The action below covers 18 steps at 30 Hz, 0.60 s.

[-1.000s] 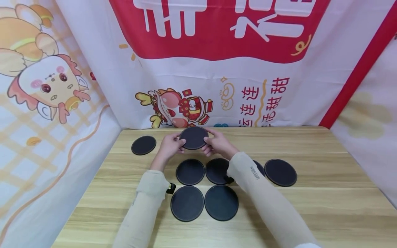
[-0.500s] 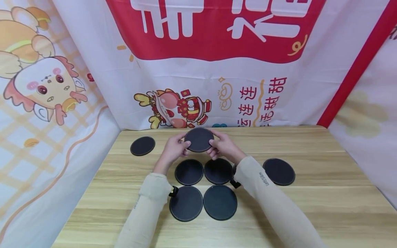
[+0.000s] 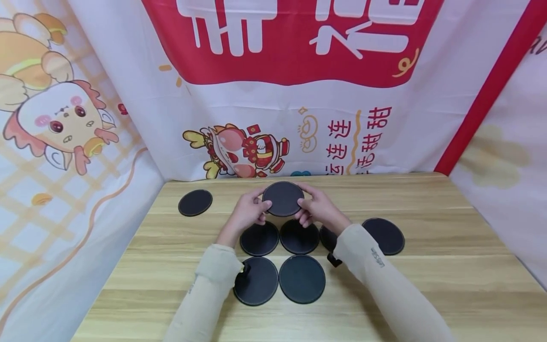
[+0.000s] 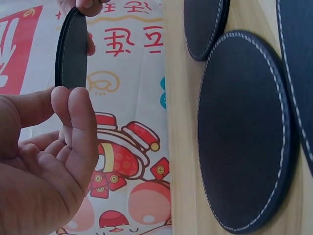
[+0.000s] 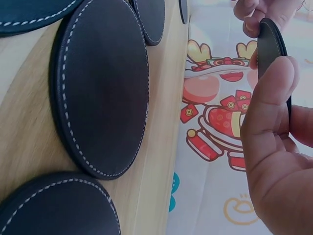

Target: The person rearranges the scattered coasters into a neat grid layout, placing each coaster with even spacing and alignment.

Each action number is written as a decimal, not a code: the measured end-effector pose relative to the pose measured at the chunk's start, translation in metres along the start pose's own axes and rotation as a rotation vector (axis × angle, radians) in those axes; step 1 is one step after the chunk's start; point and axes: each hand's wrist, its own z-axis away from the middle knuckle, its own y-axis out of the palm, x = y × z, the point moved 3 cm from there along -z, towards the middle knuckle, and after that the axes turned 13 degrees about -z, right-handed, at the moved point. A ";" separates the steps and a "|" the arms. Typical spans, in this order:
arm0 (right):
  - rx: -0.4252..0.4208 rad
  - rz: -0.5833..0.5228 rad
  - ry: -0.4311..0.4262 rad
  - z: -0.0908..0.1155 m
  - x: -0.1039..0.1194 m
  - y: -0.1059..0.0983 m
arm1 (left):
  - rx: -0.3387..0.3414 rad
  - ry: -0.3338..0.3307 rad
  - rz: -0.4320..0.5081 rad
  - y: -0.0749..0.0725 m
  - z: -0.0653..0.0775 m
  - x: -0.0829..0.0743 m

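A round black coaster [image 3: 283, 198] with a stitched edge is held up above the table, tilted so its face shows in the head view. My left hand [image 3: 249, 209] pinches its left rim between thumb and fingers. On the opposite rim, my right hand [image 3: 318, 208] pinches it the same way. Both wrist views show the coaster edge-on, gripped by the left hand [image 4: 54, 142] and the right hand [image 5: 276, 142]. Below it, two black coasters [image 3: 259, 238] lie side by side, with two more [image 3: 302, 279] in front of them.
Another coaster [image 3: 195, 203] lies alone at the back left. To the right, one coaster [image 3: 329, 237] is partly hidden by my right wrist, and another [image 3: 383, 236] lies beyond it. A white printed cloth [image 3: 256, 95] hangs behind the wooden table [image 3: 427, 285].
Both hands have moved right and slightly nearer with the coaster between them. The coasters on the table have stayed in place, and the head view has shifted slightly.
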 end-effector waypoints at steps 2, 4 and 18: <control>0.002 -0.002 0.000 0.003 -0.001 -0.002 | 0.009 0.000 -0.004 0.002 0.002 -0.002; 0.005 -0.002 0.001 0.006 -0.001 -0.005 | 0.016 0.004 -0.011 0.004 0.004 -0.004; 0.025 -0.016 -0.007 0.038 -0.003 -0.025 | 0.107 0.041 0.012 0.025 0.016 -0.019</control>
